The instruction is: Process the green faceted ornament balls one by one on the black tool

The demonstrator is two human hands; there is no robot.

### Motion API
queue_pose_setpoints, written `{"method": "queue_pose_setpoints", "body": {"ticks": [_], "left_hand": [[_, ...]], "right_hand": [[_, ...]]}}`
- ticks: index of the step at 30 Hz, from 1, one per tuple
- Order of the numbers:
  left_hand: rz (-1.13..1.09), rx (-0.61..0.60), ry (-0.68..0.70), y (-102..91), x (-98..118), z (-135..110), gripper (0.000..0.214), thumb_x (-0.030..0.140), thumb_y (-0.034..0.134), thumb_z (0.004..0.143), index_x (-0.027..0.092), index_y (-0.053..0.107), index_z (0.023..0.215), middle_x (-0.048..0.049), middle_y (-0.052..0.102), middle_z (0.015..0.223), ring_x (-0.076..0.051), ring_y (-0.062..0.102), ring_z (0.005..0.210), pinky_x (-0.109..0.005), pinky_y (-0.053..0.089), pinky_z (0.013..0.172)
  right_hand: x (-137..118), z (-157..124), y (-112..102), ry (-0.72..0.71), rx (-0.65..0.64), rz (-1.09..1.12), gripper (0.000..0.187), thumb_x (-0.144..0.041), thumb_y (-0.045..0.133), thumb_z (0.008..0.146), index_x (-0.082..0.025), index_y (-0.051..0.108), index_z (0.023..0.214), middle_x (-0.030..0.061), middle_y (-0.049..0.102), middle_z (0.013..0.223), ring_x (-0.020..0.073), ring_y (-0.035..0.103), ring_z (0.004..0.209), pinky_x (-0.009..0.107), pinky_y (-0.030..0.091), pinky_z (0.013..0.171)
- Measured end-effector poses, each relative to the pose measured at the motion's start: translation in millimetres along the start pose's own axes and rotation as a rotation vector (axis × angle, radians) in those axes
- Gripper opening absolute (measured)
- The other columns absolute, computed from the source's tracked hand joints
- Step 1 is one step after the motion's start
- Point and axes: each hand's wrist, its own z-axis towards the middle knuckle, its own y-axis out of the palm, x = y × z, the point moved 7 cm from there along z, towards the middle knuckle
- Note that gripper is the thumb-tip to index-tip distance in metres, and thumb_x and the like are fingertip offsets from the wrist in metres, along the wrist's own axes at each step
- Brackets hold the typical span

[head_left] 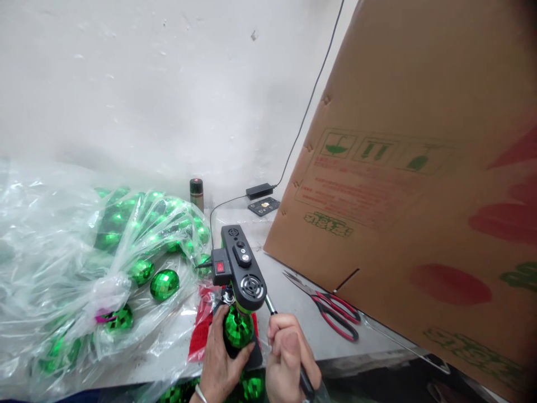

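Between the thumb and fingers of my left hand [222, 355] is a shiny green faceted ball ornament [239, 327], held upright under the head of a black bench machine [242, 263]. The machine has round grilles and a red switch [220, 267]. My right hand [291, 358] is closed around the black grip of a lever [307, 383], whose metal rod runs up to the machine's right side. Where the ball's top meets the machine is partly hidden. Red material [202, 324] lies under the machine's base.
Clear plastic bags [104, 291] with several green balls [164, 284] spread over the left. Red-handled scissors [335, 313] lie to the right, beside a big leaning cardboard box [398, 224]. Behind stand a dark canister [196, 194] and a power adapter [259, 191] with a cable.
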Motion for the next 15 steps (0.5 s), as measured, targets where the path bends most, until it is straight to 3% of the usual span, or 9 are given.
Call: {"method": "queue_pose_setpoints", "body": {"ticks": [11,15], "left_hand": [[-0.023,0.092,-0.023,1.9,2.7,-1.8,0.077,0.046,0.086,0.084,0.018,0.061,0.151,-0.026,0.07,0.156,-0.048,0.069,0.147,-0.073,0.054,0.125],[-0.018,0.08,-0.03,3.7,2.6,-0.5,0.078,0.048,0.085,0.085,0.018,0.059,0.152,-0.0246,0.07,0.157,-0.047,0.068,0.148,-0.073,0.054,0.126]], "right_hand": [[8.4,-25.1,-0.6,-0.05,0.076,-0.007,0.055,-0.034,0.045,0.12,-0.024,0.051,0.067,-0.0026,0.059,0.067,0.0138,0.057,0.057,0.028,0.047,0.059],[-3.1,-10.6,1.0,-0.052,0.028,0.012,0.057,-0.04,0.051,0.119,-0.023,0.055,0.064,-0.0008,0.064,0.068,0.0137,0.058,0.056,0.029,0.048,0.059]]}}
